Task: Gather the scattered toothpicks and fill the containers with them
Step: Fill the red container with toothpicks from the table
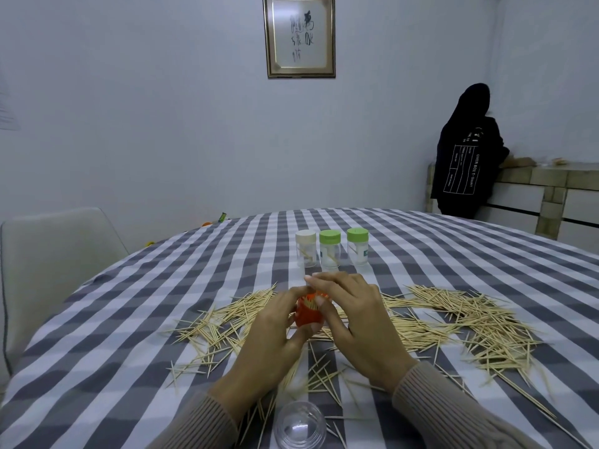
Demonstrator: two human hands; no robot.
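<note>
My left hand (272,332) grips a small red container (308,314) at the middle of the table, with toothpick tips showing at its mouth. My right hand (350,315) curls around the container's right side, its fingertips at the rim. Scattered toothpicks (470,322) lie in a wide band across the checked tablecloth (129,319), left and right of my hands and in front of them. Three clear containers stand behind my hands: one with a white lid (305,247) and two with green lids (329,249) (357,245), each with a few toothpicks inside.
A clear plastic dome cap (299,426) lies at the table's near edge. A pale chair (55,254) stands at the left. A person in a black hoodie (466,157) stands at a counter at the back right. A framed picture (299,35) hangs on the wall.
</note>
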